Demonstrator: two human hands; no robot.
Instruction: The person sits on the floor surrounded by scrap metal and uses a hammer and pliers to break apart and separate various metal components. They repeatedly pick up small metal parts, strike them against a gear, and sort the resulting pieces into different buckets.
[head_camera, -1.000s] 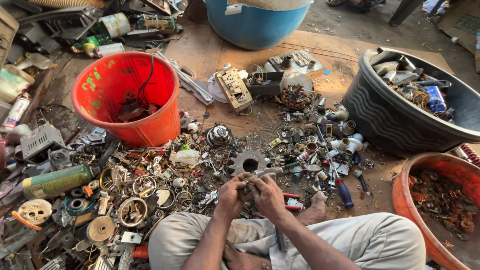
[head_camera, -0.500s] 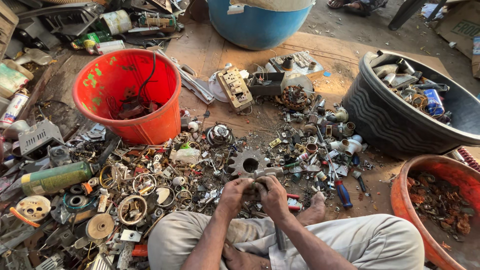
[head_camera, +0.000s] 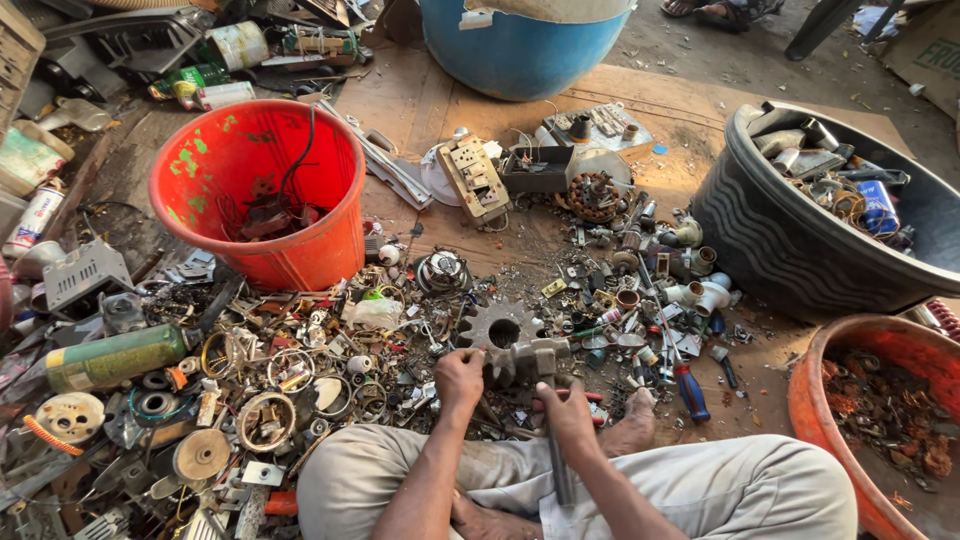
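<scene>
Both hands are busy at the bottom middle of the ground, just in front of the crossed legs. Left hand (head_camera: 458, 372) has its fingers curled tight, knuckles up, closed on the left end of a grey metal block (head_camera: 527, 360), forearm coming up from the lap at a slant. Right hand (head_camera: 566, 412) is clenched too, wrapped round the dark handle (head_camera: 557, 455) that runs down from that block toward the knees; can't tell if handle and block are one piece or two. The block sits right against a big toothed gear (head_camera: 500, 325), which lies flat just above it. A bare foot (head_camera: 632, 428) pokes out right beside the right hand.

Going outward, the ground is carpeted with small scrap: rings, washers, brass bits, a blue-handled screwdriver (head_camera: 687, 385) just right of the foot, white plastic pipe fittings (head_camera: 705, 293) past that. Off to the left edge lies a green cylinder (head_camera: 115, 356) on its side, with a round disc (head_camera: 200, 454) and more rings below it near the bottom left corner.

Farther up, an orange bucket (head_camera: 330, 250) stands at upper left with wires and dark junk inside. A black tub (head_camera: 770, 240) full of metal pieces takes the right side, a rusty-looking orange basin (head_camera: 815, 400) fills the bottom right corner, and a blue barrel (head_camera: 520, 60) sits at the top edge. A beige switch plate (head_camera: 472, 178) lies between bucket and tub.
</scene>
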